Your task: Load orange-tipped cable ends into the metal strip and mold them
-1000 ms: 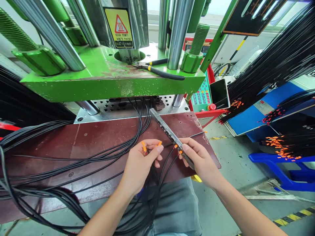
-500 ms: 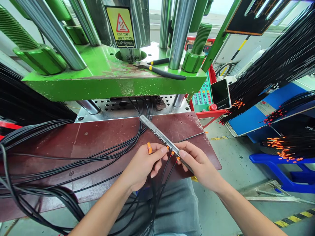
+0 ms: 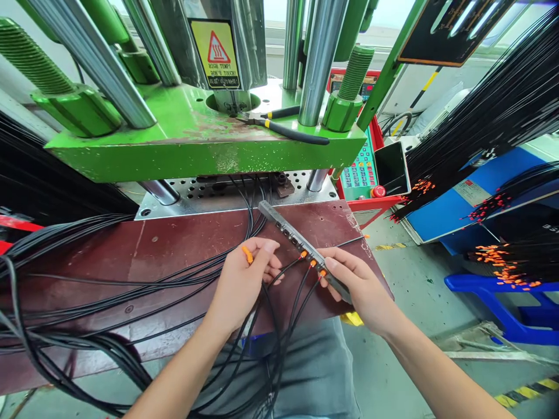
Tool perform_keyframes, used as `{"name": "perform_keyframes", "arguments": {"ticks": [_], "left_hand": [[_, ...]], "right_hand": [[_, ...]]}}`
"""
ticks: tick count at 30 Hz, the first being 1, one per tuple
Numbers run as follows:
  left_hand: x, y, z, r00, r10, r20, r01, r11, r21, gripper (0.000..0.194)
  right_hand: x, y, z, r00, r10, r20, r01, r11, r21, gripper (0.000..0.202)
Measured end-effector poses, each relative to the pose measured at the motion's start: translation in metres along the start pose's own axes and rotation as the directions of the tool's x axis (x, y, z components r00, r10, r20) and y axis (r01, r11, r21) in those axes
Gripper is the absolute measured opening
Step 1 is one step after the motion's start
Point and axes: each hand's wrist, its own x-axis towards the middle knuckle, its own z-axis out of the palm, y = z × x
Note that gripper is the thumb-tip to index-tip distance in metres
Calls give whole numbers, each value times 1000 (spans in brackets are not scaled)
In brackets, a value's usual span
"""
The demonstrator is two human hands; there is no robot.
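My right hand [image 3: 356, 279] grips the lower end of a narrow metal bar [image 3: 279, 221] with a row of slots along its side. Three orange cable ends [image 3: 313, 263] sit in slots near my right fingers, and their black cables hang down toward my lap. My left hand [image 3: 244, 276] is closed just left of the bar and apart from it. Out of its curled fingers sticks an orange cable tip [image 3: 247, 254]. What lies between its thumb and fingertips is partly hidden.
A green press [image 3: 205, 157] stands ahead, with pliers [image 3: 279, 125] on its plate and a high-temperature sign [image 3: 215, 53]. Black cables [image 3: 174, 285] run across the brown table [image 3: 187, 233] into the press. A control panel [image 3: 360, 169] with a red button is at right.
My left hand has drawn back left from the bar, leaving a third orange end plainly visible in its slot. The bar has shifted slightly right and down with my right hand.
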Motion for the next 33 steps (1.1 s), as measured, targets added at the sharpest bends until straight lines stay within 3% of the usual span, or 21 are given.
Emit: {"name": "perform_keyframes", "arguments": {"ticks": [2,6,9,14,22,26,33], "left_hand": [[-2,0,-3,998,53,-30,-51,997,63,29],[-12,-1,-7,999,16,45,-22,990,140,37],[-15,-3,-6,999,15,33,-19,991,130,40],[-13,-5,-2,998,-10,-58,13,999,49,32],[-13,0,-1,998,-50,27,48,997,66,22],[-11,2,-4,997,-41,62,30,987,161,22],[-14,4,-11,999,38,19,-43,906,421,22]], "right_hand": [[0,-1,-1,1000,7,-25,-6,1000,24,32],[-2,-1,-1,1000,11,-24,-11,1000,29,32],[-2,0,-1,1000,7,-7,-7,1000,-1,32],[-2,1,2,1000,-7,31,8,998,-60,37],[-4,4,3,999,-17,48,21,995,-96,39],[-4,4,2,998,-11,54,17,993,-118,39],[-7,7,3,995,-80,65,95,955,-280,36]]}}
